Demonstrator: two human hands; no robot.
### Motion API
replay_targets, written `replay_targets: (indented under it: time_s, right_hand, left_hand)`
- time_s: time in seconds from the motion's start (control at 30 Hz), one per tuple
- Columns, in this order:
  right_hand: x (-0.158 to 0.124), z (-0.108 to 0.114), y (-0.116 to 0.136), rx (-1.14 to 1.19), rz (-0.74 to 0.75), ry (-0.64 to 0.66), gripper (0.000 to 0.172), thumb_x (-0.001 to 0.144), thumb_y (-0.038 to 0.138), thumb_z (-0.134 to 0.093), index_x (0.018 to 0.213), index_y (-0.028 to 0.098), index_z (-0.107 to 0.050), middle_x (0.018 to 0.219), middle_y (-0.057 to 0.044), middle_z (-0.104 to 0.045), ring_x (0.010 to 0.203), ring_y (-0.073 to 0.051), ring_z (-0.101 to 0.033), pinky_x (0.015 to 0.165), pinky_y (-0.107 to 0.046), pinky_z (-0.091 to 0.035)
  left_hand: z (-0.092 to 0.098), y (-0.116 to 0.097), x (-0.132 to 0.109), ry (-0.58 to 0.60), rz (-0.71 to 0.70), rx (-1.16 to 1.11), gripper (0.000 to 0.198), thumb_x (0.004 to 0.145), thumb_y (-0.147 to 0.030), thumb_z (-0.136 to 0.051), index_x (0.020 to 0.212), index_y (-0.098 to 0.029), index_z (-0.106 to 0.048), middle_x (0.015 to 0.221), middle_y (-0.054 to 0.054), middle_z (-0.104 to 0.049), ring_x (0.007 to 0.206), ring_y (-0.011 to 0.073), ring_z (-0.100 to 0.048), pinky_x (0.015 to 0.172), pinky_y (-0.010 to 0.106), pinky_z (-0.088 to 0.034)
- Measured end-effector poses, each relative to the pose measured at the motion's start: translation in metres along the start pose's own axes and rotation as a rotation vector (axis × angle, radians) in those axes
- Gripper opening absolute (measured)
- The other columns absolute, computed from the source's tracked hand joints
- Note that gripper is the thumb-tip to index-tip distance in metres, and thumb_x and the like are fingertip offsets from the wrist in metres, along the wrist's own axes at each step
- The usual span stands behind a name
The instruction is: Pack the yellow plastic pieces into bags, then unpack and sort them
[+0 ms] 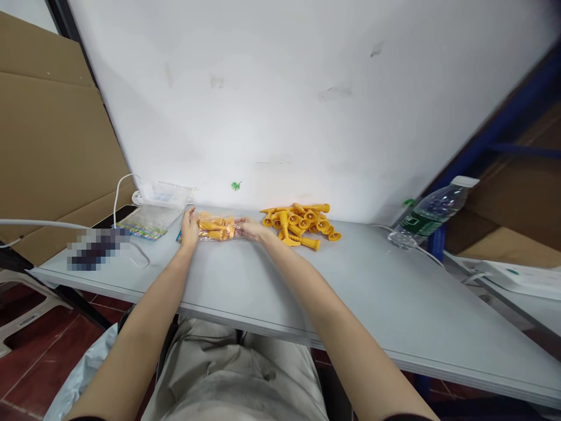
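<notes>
1. Head view: fingers of the left hand (189, 227) and right hand (252, 229) were closed on the ends of a clear bag (215, 228) of yellow pieces.
2. The bag was rested on the grey table (350, 280).
3. A loose pile (302, 223) of yellow pieces was seen just beside the right hand.

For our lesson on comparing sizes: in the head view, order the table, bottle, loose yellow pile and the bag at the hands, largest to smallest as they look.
1. Table
2. Bottle and pile: too alike to rank
3. Bag
</notes>
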State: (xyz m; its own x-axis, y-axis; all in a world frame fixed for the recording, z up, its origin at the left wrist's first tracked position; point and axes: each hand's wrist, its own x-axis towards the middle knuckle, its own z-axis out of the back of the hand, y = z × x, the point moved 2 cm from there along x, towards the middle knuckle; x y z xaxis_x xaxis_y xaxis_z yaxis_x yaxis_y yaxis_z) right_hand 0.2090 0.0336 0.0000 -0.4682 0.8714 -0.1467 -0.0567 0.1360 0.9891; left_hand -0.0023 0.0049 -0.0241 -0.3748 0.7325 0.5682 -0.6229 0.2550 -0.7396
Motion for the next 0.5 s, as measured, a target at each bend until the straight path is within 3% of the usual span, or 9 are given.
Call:
replay_targets:
  time_s: [0.17, 0.4, 0.5]
  right_hand:
    - [0.000, -0.005, 0.003, 0.074, -0.023, -0.023, 0.013, 0.077, 0.001, -0.059, 0.079, 0.014, -0.060, 0.051, 0.003, -0.056, 0.044, -0.007, -0.048, 0.054, -0.019, -0.045]
    - [-0.005, -0.013, 0.011, -0.380, 0.070, -0.047, 0.017, 0.078, 0.005, -0.063, 0.072, 0.017, -0.053, 0.046, 0.004, -0.058, 0.042, -0.010, -0.054, 0.047, -0.019, -0.039]
    - [-0.006, -0.013, 0.017, -0.395, 0.163, -0.110, 0.019, 0.084, 0.008, -0.054, 0.067, 0.017, -0.053, 0.052, 0.002, -0.062, 0.044, -0.009, -0.055, 0.051, -0.020, -0.041]
  left_hand:
    - [0.007, -0.014, -0.004, -0.047, -0.030, 0.029, 0.037, 0.089, -0.017, -0.036, 0.120, -0.020, -0.056, 0.124, 0.008, -0.061, 0.122, 0.0184, -0.053, 0.109, 0.034, -0.040]
    - [0.008, -0.025, -0.008, 0.046, -0.101, 0.202, 0.043, 0.081, -0.011, -0.042, 0.121, -0.017, -0.057, 0.125, 0.011, -0.060, 0.124, 0.0236, -0.051, 0.111, 0.039, -0.036]
    - [0.006, -0.024, -0.009, 0.064, -0.061, 0.291, 0.044, 0.079, -0.009, -0.042, 0.119, -0.016, -0.059, 0.124, 0.011, -0.061, 0.123, 0.0260, -0.052, 0.109, 0.041, -0.037]
